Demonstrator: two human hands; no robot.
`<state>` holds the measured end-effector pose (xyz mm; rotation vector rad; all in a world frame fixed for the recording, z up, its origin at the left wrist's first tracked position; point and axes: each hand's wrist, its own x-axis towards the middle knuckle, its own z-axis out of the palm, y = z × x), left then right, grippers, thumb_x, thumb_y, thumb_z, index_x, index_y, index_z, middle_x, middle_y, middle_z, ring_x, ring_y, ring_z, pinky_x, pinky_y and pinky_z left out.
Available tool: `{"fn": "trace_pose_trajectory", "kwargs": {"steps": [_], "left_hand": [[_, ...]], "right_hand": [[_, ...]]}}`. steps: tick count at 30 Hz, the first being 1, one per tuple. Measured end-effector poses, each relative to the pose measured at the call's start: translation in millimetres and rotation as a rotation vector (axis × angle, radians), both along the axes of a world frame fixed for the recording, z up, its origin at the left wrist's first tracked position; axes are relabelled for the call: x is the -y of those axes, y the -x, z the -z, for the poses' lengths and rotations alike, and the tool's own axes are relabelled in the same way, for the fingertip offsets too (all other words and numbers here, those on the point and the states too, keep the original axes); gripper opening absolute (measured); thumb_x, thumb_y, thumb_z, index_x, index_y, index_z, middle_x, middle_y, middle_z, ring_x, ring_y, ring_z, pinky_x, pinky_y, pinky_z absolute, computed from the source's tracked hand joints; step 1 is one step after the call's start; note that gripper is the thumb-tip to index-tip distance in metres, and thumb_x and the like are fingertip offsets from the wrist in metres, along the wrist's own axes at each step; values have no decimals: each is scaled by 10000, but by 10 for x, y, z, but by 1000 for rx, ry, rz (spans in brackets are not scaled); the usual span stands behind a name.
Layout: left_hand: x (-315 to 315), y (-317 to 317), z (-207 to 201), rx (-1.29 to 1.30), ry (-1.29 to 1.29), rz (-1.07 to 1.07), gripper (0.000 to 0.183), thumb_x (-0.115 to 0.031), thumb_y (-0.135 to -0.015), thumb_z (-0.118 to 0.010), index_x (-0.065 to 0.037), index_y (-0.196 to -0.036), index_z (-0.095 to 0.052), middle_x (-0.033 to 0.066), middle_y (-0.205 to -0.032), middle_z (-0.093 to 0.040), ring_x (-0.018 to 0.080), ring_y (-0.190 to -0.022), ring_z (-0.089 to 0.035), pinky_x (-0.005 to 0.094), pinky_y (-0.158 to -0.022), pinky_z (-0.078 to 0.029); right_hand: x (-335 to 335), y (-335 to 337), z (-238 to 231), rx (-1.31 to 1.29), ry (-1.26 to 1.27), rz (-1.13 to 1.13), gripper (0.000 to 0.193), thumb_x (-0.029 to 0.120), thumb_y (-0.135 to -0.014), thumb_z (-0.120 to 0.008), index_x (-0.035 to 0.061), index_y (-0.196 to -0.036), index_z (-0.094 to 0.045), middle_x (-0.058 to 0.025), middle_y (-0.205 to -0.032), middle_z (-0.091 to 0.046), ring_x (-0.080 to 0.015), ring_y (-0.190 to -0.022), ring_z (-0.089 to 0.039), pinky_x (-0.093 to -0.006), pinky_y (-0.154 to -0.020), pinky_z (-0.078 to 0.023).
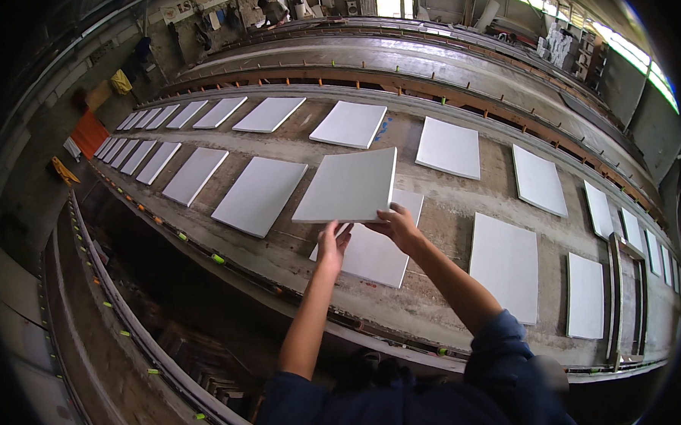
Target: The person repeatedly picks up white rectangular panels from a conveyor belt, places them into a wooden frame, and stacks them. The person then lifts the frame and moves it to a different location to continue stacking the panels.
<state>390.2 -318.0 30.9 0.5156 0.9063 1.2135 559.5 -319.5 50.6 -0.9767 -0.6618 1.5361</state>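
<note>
Two part-closed grips (pixel 396 227) on white panel (pixel 347 185)

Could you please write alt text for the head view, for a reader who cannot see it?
A person's left hand and right hand support a flat white panel at its near edge, above a long, stained table. Two rows of similar white panels lie along the table, with a rectangular frame toward the right.
</note>
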Motion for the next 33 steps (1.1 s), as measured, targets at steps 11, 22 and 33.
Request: {"fn": "trace_pose_trajectory", "kwargs": {"steps": [11,22,33], "left_hand": [[863,-793,-869,114,-219,396,563,-417,-851,-532,-81,-1287,-412,70,-1240,-489,175,-1112,-478,338,-903,-407],[2500,-3193,-670,-233,-365,1047,539,-211,-878,-562,15,-1311,-335,122,-1250,-468,186,-1156,-427,322,-984,-320],[3252,-4364,-745,-191,-244,1348,507,-90,-867,-573,23,-1285,-310,140,-1212,-493,190,-1106,-485,318,-950,-387]], "right_hand": [[2244,-1858,-976,172,-115,71,483,77,-878,-512,2,-1320,-330,-170,-1168,-513,-266,-1019,-569,-380,-858,-516],[5008,-3274,-611,298,29,747,507,45,-841,-523,-17,-1320,-369,-107,-1218,-507,-162,-1074,-504,-286,-895,-414],[5705,-3919,-719,1008,567,947,422,269,-901,-520,61,-1257,-430,-210,-872,-619,-239,-824,-616,-322,-738,-465]]}}
